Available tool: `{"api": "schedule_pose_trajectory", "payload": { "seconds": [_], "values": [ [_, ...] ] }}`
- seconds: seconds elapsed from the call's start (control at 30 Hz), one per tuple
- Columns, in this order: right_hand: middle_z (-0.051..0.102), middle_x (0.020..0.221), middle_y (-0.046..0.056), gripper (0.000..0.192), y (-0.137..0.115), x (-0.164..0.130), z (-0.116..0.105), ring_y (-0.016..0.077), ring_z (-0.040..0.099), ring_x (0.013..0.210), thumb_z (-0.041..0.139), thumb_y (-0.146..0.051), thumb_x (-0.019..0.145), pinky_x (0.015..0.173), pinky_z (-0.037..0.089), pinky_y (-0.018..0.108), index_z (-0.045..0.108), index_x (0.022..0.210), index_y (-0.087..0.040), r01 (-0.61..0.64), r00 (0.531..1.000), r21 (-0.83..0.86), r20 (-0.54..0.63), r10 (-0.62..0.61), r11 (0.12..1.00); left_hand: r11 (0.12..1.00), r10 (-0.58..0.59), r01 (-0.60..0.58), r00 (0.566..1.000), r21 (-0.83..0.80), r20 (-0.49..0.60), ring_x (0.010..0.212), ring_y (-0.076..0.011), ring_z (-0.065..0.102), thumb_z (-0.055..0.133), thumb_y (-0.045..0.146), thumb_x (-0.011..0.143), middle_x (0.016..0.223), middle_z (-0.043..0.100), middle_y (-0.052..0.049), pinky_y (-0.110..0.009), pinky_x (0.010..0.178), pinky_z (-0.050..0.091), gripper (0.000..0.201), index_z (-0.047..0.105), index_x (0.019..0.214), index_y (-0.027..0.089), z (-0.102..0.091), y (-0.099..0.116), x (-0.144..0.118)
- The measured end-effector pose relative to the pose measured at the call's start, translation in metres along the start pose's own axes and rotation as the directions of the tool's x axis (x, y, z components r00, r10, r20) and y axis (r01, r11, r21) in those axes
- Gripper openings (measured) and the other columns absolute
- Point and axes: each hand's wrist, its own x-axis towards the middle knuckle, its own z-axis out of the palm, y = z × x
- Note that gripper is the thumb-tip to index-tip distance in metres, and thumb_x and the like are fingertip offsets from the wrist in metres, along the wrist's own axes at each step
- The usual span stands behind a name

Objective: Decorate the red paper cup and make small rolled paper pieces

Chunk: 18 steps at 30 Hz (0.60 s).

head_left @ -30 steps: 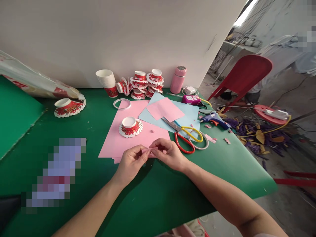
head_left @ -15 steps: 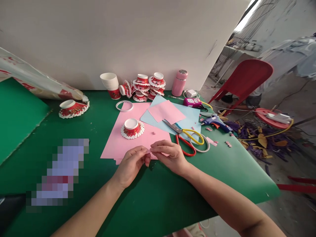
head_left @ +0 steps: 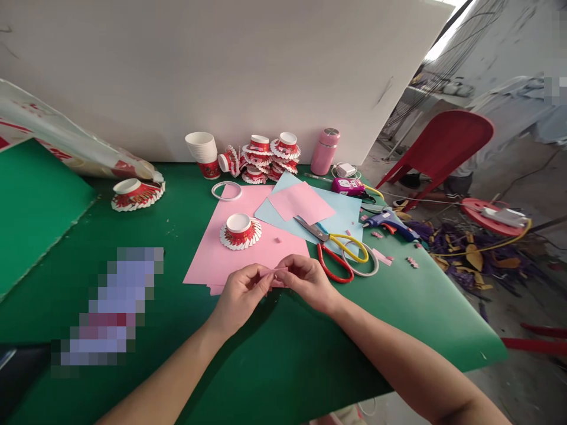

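Note:
A small strip of pink paper is pinched between both hands over the near edge of a pink sheet. My left hand is closed, thumb and forefinger on the strip's left end. On its other end, the closed fingers of my right hand grip it. Just beyond the hands, a cut paper cup with a fanned, fringed rim sits upside down on the pink sheet. Scissors with one yellow and one red handle lie right of my right hand.
Stacked paper cups, several fringed cups and a pink flask line the back board. A glue gun, a purple box and tape rings lie about. One fringed cup stands left. The table's right edge is near a red chair.
More of the pink strip now shows between my fingertips, and both hands have shifted their hold on it. The whole view has slid slightly; the cup and scissors lie as before.

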Motion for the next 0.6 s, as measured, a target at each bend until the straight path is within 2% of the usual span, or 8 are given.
{"api": "schedule_pose_trajectory", "payload": {
  "seconds": [0.1,0.23,0.43,0.6],
  "values": [
    [0.06,0.078,0.002,0.026,-0.003,-0.0013,-0.0004,0.0139,0.06,0.07,0.066,-0.041,0.074,0.071,0.054,0.032,0.061,0.082,-0.016,0.055,0.998,-0.112,-0.023,-0.058,0.992,1.0,0.014,-0.014,1.0,0.015,0.015,0.056,-0.0101,0.04,0.053,0.032,0.081,0.058,0.044,0.003,-0.022,0.053,0.035,0.023,0.054,0.064,0.017,-0.0005,-0.0012,0.0002],
    [0.058,0.079,0.004,0.019,-0.0058,-0.0023,-0.0027,0.0129,0.057,0.069,0.062,-0.034,0.078,0.065,0.053,0.029,0.067,0.083,-0.016,0.178,0.982,-0.306,-0.007,-0.189,0.935,1.0,0.018,-0.018,1.0,-0.001,0.023,0.056,-0.0103,0.041,0.054,0.031,0.08,0.058,0.045,0.003,-0.022,0.052,0.036,0.021,0.055,0.065,0.017,0.0003,-0.0017,-0.0002],
    [0.056,0.079,0.004,0.016,-0.0033,-0.0002,-0.0051,0.0123,0.056,0.068,0.061,-0.027,0.08,0.061,0.051,0.027,0.07,0.087,-0.017,0.235,0.97,-0.32,0.014,-0.243,0.918,0.999,0.033,-0.033,0.999,0.043,-0.005,0.055,-0.0115,0.046,0.053,0.03,0.08,0.058,0.051,0.001,-0.022,0.052,0.039,0.023,0.058,0.062,0.016,0.0029,0.0027,-0.0009],
    [0.057,0.08,0.005,0.017,-0.0037,-0.0003,-0.0085,0.0137,0.057,0.074,0.057,-0.022,0.083,0.065,0.051,0.028,0.071,0.092,-0.019,0.342,0.939,-0.409,0.11,-0.327,0.846,0.999,0.016,-0.017,1.0,0.037,0.019,0.056,-0.0124,0.047,0.053,0.032,0.08,0.058,0.053,0.0,-0.023,0.052,0.04,0.023,0.061,0.065,0.015,0.0014,-0.0008,-0.0008]
  ]
}}
